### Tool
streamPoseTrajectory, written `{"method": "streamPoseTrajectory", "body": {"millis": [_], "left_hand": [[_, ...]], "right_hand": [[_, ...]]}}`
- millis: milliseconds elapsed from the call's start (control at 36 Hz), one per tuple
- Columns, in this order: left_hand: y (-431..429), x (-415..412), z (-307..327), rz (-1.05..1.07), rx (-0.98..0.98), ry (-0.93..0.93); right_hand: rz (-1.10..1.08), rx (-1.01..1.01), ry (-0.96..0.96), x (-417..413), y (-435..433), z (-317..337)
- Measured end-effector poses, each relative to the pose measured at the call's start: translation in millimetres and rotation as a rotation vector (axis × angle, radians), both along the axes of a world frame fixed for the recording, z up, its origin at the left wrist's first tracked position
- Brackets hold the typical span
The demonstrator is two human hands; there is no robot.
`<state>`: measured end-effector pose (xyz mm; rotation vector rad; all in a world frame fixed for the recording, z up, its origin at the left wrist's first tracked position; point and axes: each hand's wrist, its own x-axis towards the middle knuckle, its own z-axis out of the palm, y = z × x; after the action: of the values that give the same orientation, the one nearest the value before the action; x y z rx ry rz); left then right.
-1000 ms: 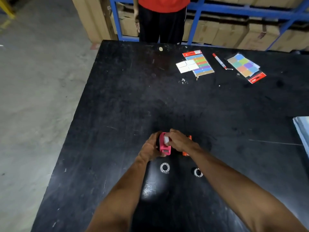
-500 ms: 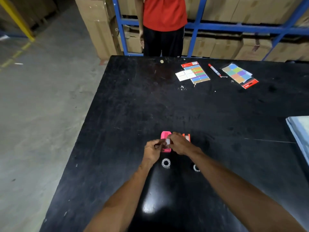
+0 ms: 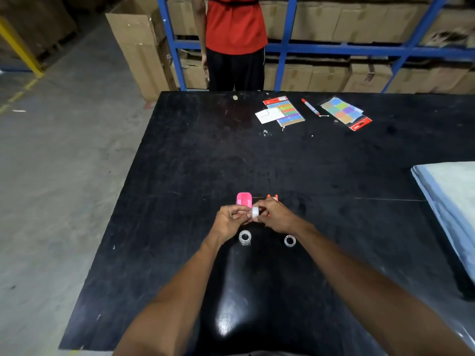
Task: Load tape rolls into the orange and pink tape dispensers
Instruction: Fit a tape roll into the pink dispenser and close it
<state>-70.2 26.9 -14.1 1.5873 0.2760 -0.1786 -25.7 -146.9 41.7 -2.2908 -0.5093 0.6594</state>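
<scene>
The pink tape dispenser [image 3: 243, 199] stands on the black table [image 3: 180, 163], just beyond my hands. Only the top of the orange tape dispenser [image 3: 272, 197] shows to its right; my right hand hides the remainder. A small white spool [image 3: 255, 211] is pinched between the fingertips of my left hand [image 3: 228, 222] and my right hand [image 3: 277, 217], a little above the table. Two clear tape rolls lie flat nearer to me, one [image 3: 244, 237] under my left hand and one [image 3: 290, 240] under my right wrist.
At the table's far edge lie white cards [image 3: 267, 115], two packs of coloured sticky notes [image 3: 286, 111] [image 3: 344, 113] and a red marker [image 3: 310, 107]. A person in a red shirt [image 3: 235, 24] stands beyond it. A blue-grey pad [image 3: 452, 201] covers the right edge.
One second ago my left hand gripped the pink dispenser while my right hand worked at the white spool in it. Now the dispenser stands on the table and the spool is out, between both hands.
</scene>
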Motion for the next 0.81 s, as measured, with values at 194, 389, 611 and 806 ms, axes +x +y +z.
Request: {"method": "streamPoseTrajectory", "body": {"millis": [194, 389, 611, 806], "left_hand": [[15.7, -5.6, 6.7, 0.038, -0.036, 0.019], [29.5, -22.7, 7.6, 0.063, -0.105, 0.091], [39.5, -35.3, 2.4, 0.094, -0.082, 0.122], [51.7, -37.3, -3.1, 0.113, -0.063, 0.154]], "right_hand": [[-0.144, 0.012, 0.08, -10.5, -13.3, -6.1], [-0.071, -0.294, -0.016, -29.9, -10.6, -53.0], [-0.026, -0.479, -0.017, -45.2, 1.0, -88.6], [0.0, -0.569, -0.324, -41.3, 13.3, -92.7]]}}
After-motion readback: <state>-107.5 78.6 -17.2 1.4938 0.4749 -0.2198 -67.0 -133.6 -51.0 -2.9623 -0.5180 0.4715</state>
